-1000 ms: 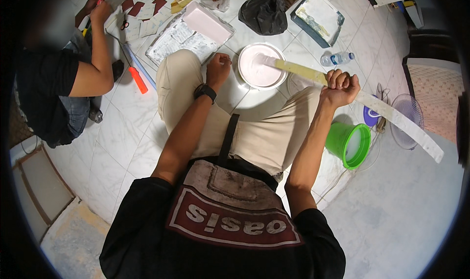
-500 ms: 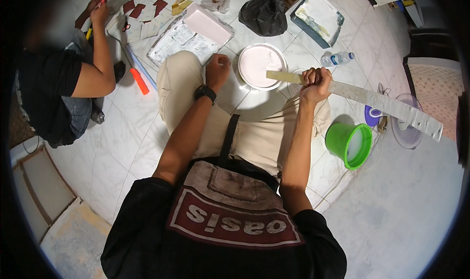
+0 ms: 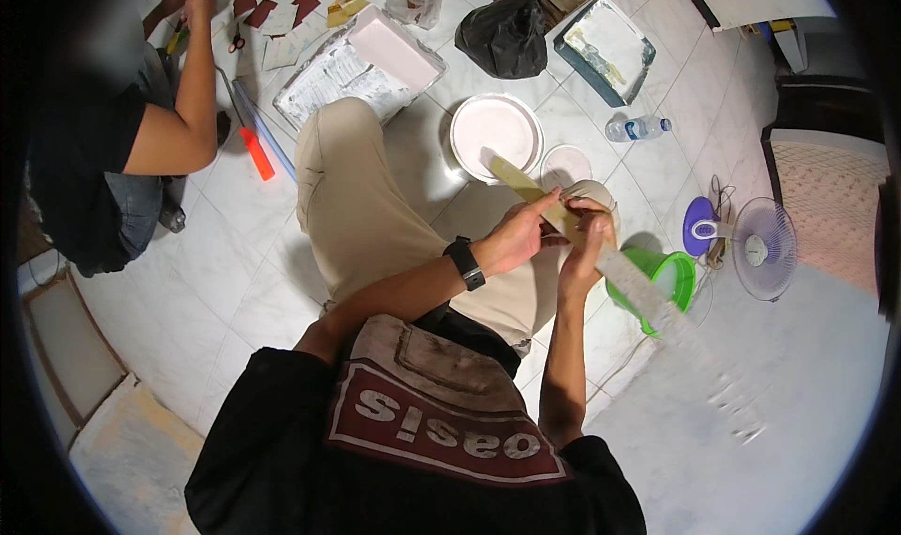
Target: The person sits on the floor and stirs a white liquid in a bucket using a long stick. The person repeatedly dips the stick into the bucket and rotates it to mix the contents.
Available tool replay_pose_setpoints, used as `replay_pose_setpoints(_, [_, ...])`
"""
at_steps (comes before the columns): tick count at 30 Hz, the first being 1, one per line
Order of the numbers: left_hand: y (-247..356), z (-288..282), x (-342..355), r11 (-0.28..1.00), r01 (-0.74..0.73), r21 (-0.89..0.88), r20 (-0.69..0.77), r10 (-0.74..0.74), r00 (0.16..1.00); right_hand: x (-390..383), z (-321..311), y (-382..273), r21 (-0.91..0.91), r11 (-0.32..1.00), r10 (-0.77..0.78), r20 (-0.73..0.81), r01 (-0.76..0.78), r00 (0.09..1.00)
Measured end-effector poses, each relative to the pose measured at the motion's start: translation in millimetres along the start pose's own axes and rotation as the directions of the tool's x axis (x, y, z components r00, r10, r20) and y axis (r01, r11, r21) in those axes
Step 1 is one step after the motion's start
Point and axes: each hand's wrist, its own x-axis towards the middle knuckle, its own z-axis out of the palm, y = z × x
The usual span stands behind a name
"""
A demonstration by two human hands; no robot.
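My right hand (image 3: 584, 244) grips a long flat wooden stick (image 3: 648, 296), pale and paint-coated, that runs from near the paint bucket down to the lower right, its far end blurred. My left hand (image 3: 516, 239), a black watch on its wrist, pinches the same stick just above the right hand. Both hands meet over my right knee. A white bucket of pinkish paint (image 3: 496, 136) stands on the floor just beyond the stick's near tip, with its round lid (image 3: 567, 164) beside it.
A green bucket (image 3: 674, 277) sits under the stick at right. Another person (image 3: 113, 131) crouches at left among cut brown pieces and an orange tool (image 3: 255, 153). A paint tray (image 3: 605, 47), black bag (image 3: 507, 33), water bottle (image 3: 636, 127) and small fan (image 3: 762, 249) lie around.
My left hand left the bucket's rim and joined the right on the stick. The stick swung from lying level across the floor to slanting down to the right, closer to my body.
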Motion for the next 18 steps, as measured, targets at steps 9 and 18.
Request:
replay_pose_setpoints(9, [-3,5,1,0.994,0.027,0.106,-0.079,-0.019,0.997,-8,1,-1,0.323,0.94,-0.124,0.022,0.11,0.992])
replay_pose_setpoints(18, [31,-34,-7,0.522,-0.013,0.853,-0.006,0.035,0.999,85,28,31,0.412,0.88,-0.174,-0.186,0.237,0.967])
